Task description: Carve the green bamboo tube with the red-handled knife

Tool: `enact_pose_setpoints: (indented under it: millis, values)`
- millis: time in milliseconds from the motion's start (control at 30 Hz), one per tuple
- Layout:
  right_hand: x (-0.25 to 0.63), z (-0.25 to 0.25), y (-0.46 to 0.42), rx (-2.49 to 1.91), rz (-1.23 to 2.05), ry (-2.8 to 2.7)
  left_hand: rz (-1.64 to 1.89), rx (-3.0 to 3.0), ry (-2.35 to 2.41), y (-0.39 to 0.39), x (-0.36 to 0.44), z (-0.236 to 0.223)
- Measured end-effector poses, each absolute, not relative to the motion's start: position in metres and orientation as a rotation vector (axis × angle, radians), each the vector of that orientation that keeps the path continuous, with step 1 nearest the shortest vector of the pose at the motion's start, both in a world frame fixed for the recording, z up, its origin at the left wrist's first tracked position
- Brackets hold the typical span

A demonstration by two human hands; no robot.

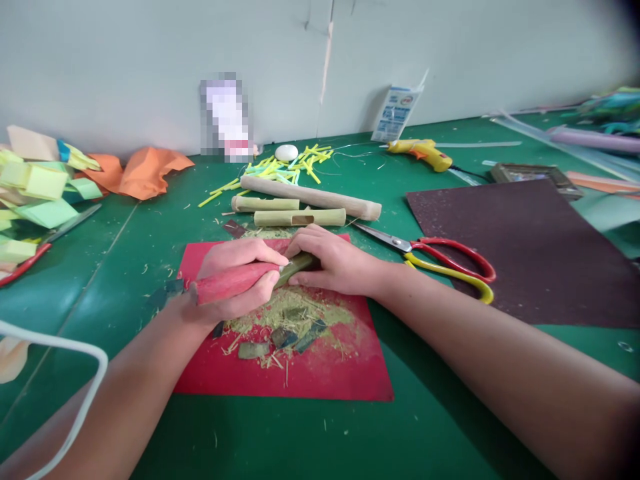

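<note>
My left hand [240,267] is closed round a thick red-handled tool [230,283]. Only a small pale bit of its working end shows, against a green bamboo tube [295,268]. My right hand [333,261] grips that tube and covers its far end. Both hands are over a red sheet [285,385] strewn with pale green shavings [320,310] and several dark bark-like scraps [254,350]. Just beyond my hands lie a bamboo piece with a square cutout [327,217], another notched bamboo piece [267,204] and a longer pale wooden rod [320,198].
Scissors [400,243] with red and yellow handles lie right of the sheet, partly over a dark brown board [520,247]. Behind are yellow cut strips [270,170], a white egg-shaped object [287,153] and a yellow glue gun [425,153]. Sticky notes [45,183] and orange paper [155,170] stand left.
</note>
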State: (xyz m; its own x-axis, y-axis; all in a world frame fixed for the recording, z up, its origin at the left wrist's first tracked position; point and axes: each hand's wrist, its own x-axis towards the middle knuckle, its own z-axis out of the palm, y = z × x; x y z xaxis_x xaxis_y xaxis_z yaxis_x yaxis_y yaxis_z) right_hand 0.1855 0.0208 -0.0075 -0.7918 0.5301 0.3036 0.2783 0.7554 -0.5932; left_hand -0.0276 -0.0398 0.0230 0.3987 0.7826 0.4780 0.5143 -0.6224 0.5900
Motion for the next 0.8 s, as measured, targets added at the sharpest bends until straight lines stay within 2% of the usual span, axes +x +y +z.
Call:
enact_pose_setpoints:
  millis: [333,800]
  values:
    - [0.187,-0.007,0.022,-0.637,0.815,-2.475,1.053,2.285,1.272,-0.044,-0.037,0.017]
    - [0.186,-0.008,0.022,-0.665,0.805,-2.469,1.146,2.359,1.235,-0.046,-0.044,0.019]
